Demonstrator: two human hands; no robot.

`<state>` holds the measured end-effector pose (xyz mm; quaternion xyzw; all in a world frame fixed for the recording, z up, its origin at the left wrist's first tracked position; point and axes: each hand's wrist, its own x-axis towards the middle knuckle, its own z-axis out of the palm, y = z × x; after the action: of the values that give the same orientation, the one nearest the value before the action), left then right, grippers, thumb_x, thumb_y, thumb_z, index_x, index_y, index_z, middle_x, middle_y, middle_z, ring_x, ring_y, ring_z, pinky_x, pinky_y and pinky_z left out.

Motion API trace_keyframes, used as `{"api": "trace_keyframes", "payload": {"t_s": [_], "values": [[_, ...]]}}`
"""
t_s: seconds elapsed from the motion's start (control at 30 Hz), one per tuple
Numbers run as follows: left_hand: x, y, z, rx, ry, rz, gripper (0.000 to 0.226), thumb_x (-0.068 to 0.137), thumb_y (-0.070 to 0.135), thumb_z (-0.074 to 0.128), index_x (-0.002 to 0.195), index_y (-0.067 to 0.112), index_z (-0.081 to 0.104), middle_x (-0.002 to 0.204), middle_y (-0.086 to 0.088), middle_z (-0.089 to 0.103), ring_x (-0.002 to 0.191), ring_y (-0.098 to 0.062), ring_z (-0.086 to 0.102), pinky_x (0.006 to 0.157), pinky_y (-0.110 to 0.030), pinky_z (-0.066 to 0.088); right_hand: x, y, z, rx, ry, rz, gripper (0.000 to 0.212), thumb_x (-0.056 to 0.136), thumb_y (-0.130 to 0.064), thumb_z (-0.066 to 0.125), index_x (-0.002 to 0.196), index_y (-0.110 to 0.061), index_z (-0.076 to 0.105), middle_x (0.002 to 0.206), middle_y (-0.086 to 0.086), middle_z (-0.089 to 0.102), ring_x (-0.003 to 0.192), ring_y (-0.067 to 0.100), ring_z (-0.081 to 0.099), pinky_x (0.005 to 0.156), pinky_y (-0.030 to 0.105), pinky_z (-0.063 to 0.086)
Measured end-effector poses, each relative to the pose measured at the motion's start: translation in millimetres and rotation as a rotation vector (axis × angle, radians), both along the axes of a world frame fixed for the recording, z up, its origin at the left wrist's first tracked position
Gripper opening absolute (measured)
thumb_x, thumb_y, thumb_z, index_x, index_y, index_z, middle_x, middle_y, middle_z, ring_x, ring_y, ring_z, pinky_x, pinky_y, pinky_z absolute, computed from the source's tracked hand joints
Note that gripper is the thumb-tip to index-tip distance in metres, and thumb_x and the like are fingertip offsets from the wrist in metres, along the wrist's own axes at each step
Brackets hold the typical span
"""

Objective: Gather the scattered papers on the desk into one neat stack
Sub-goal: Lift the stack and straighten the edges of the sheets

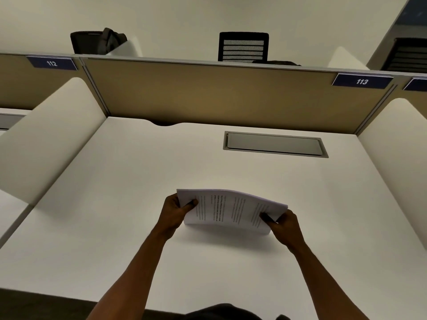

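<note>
Both hands held one stack of printed papers (231, 210) above the middle of the white surface (138, 239), its lower edge close to or on it; which, I could not tell. The left hand (174, 210) had its grip closed on the stack's left end, thumb on top. The right hand (283, 224) pinched the right end likewise. The sheets bowed upward between them. A closed cable hatch (275, 144) sat farther back, near the tan partition (219, 93).

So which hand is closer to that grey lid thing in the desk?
Right. The right hand is below the grey cable hatch, nearly under it; the left hand is farther to its left.
</note>
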<state>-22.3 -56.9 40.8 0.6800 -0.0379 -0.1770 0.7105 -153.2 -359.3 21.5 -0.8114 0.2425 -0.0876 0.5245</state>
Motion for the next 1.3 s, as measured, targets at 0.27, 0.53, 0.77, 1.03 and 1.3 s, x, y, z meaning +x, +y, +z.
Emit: {"api": "trace_keyframes", "payload": {"t_s": [0.27,0.53,0.77,1.03,1.3], "values": [[-2,-2,-2,0.035,-0.036,0.02,0.029,0.09,0.005,0.07,0.092,0.033,0.08,0.095,0.003,0.08,0.09,-0.013,0.074,0.068,-0.019,0.056,3,-2,-4,-0.042,-0.019,-0.026,0.019,0.081,-0.02,0.078,0.098,-0.012,0.074,0.081,-0.002,0.072,0.079,0.015,0.069,0.069,0.035,0.057],[8,0,14,0.107,-0.175,0.085,0.038,0.081,0.02,0.082,0.115,0.031,0.07,0.109,0.002,0.075,0.104,-0.021,0.069,0.077,-0.023,0.056,11,-12,26,-0.117,-0.008,0.069,0.008,0.084,-0.023,0.075,0.078,-0.025,0.071,0.078,0.003,0.073,0.073,0.018,0.07,0.065,0.044,0.057],[13,-26,65,0.704,-0.968,-0.038,0.069,0.086,0.047,0.068,0.148,0.025,0.046,0.158,0.0,0.039,0.152,-0.02,0.021,0.121,-0.035,0.021,32,-17,89,-0.214,-0.01,0.322,0.007,0.086,-0.021,0.072,0.081,-0.025,0.073,0.079,-0.002,0.074,0.069,0.012,0.071,0.06,0.031,0.057],[2,-56,93,0.555,-0.86,-0.258,0.043,0.097,0.03,0.057,0.139,0.027,0.055,0.124,0.005,0.071,0.112,-0.016,0.066,0.102,-0.037,0.05,52,-11,152,-0.285,0.059,0.633,0.011,0.086,-0.022,0.071,0.085,-0.033,0.072,0.083,-0.01,0.072,0.072,0.009,0.07,0.06,0.019,0.049],[-18,-60,101,0.398,-1.025,0.09,0.022,0.089,0.014,0.056,0.099,0.016,0.075,0.092,0.012,0.076,0.079,-0.004,0.069,0.069,-0.019,0.056,51,-28,171,0.039,-0.062,0.783,0.021,0.087,-0.036,0.071,0.105,-0.025,0.074,0.099,0.002,0.076,0.087,0.025,0.073,0.067,0.028,0.056]]}}
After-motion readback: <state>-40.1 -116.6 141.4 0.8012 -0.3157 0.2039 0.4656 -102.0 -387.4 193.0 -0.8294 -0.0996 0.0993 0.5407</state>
